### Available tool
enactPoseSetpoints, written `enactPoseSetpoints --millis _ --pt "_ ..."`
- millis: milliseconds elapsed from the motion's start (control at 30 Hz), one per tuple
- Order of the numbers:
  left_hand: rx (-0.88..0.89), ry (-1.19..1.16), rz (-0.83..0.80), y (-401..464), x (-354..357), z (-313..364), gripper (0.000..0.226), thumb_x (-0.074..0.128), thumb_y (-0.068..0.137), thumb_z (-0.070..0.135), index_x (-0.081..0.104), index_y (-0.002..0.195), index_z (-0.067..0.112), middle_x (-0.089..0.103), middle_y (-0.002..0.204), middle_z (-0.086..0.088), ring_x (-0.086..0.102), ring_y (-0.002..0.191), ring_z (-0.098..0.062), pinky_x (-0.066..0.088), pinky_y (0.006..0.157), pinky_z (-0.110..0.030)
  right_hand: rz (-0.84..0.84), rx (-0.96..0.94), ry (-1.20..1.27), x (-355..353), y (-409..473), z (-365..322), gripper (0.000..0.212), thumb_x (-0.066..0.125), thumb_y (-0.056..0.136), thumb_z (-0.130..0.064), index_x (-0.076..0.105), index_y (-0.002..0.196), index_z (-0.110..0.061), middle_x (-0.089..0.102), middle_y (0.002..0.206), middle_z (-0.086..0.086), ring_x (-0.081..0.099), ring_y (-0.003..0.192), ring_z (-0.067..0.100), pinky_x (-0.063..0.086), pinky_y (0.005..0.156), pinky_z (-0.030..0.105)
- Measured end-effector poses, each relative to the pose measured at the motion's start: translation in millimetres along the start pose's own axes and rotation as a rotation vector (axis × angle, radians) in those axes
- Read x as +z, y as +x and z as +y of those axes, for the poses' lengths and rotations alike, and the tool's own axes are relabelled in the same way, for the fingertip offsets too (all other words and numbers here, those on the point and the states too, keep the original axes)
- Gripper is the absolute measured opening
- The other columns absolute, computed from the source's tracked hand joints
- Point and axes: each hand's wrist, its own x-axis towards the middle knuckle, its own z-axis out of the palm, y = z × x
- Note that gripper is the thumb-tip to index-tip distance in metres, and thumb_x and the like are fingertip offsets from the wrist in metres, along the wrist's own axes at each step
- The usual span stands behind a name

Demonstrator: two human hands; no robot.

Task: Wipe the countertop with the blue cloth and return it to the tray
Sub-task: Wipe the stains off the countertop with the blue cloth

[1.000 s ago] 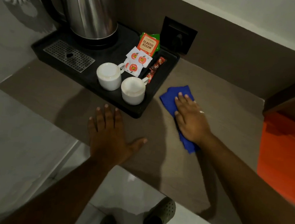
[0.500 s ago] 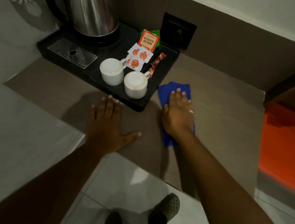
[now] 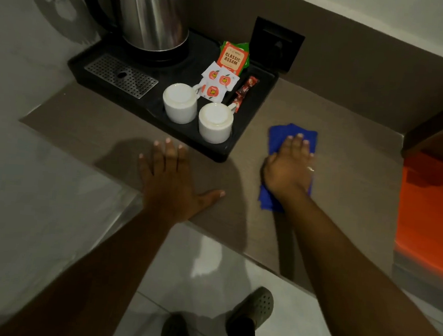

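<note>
Right hand (image 3: 288, 171): palm down, flat on the blue cloth (image 3: 279, 135), ctr-right of frame. Fingers straight and close together, pressing, not curled round the fabric. Ring shows on one finger.
Blue cloth: flat on the countertop (image 3: 348, 179), just right of the tray's near-right corner, not touching it as far as I can tell. Far end sticks out past the fingertips, near end shows under the wrist.
Left hand (image 3: 172, 185): flat on countertop, lower ctr, just in front of the tray. Fingers slightly spread, thumb out wide to the right. Holds nothing.
Tray (image 3: 216, 151): black, upper ctr, sits on countertop w/ back edge near the wall.
Kettle (image 3: 151, 9): steel, on the tray's back-left part; top cut off by frame edge.
Drip grate (image 3: 121, 74): perforated metal, left part of tray.
Cups (image 3: 215, 121): two white, upside down, side by side at tray front, other one (image 3: 180, 102) to its left.
Sachets (image 3: 218, 83): white w/ red-orange logo, behind the cups; red sticks (image 3: 244, 89) to their right.
Tea packet (image 3: 232, 57): orange, reads "CLASSIC ASSAM", upright at tray back, green packet behind it.
Wall socket (image 3: 276, 45): black, on wall behind tray's right end.
Floor (image 3: 204, 287): glossy pale tiles, bottom of frame; two clog-type shoes (image 3: 254, 304) there.
Orange panel (image 3: 433, 213): right edge of frame, below countertop level; can't tell what it is.
</note>
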Motion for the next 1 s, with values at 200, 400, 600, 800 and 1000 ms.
enactPoseSetpoints --millis 200,400,600,800,1000 --pt "-0.068 -0.006 0.003 -1.7 0.4 0.1 0.151 0.007 0.044 0.108 0.011 0.152 0.003 0.009 0.162 -0.025 0.007 0.149 -0.047 0.009 0.115 -0.071 -0.091 -0.481 -0.021 2.8 -74.1 38.4 0.06 0.026 0.097 -0.042 0.019 0.15 -0.015 0.014 0.16 0.006 0.009 0.148 0.021 0.004 0.119 0.04" --pt "-0.053 -0.04 0.035 -4.5 3.1 -2.7 0.146 0.015 0.049 0.108 0.017 0.15 0.002 0.014 0.16 -0.029 0.012 0.147 -0.05 0.009 0.113 -0.073 -0.023 -0.137 0.026 -27.1 -73.9 155.9 0.061 0.027 0.095 -0.039 0.022 0.149 -0.01 0.016 0.159 0.011 0.011 0.147 0.025 0.009 0.12 0.045" --pt "-0.073 -0.037 0.025 -3.3 2.6 0.6 0.147 0.011 0.047 0.108 0.016 0.151 0.004 0.013 0.161 -0.027 0.01 0.147 -0.05 0.009 0.112 -0.073 0.046 0.465 0.084 -21.9 -21.4 86.6 0.062 0.028 0.097 -0.03 0.012 0.149 -0.001 0.008 0.159 0.02 0.006 0.146 0.036 0.007 0.119 0.05" --pt "-0.063 0.011 -0.003 -7.5 -3.7 3.4 0.151 -0.002 0.044 0.106 0.01 0.154 0.004 0.008 0.163 -0.026 0.006 0.148 -0.048 0.011 0.115 -0.07 0.037 -0.056 0.071 14.4 -67.7 -17.3 0.06 0.028 0.098 -0.032 0.011 0.15 -0.007 0.007 0.16 0.015 0.004 0.147 0.029 0.003 0.12 0.046" --pt "-0.061 0.009 -0.006 -3.3 -1.8 -3.2 0.149 0.004 0.048 0.107 0.013 0.154 0.003 0.011 0.162 -0.028 0.01 0.147 -0.049 0.011 0.115 -0.071 -0.091 -0.372 -0.007 0.0 -125.6 71.6 0.06 0.027 0.097 -0.042 0.017 0.15 -0.018 0.013 0.16 0.004 0.006 0.148 0.018 -0.001 0.118 0.037"
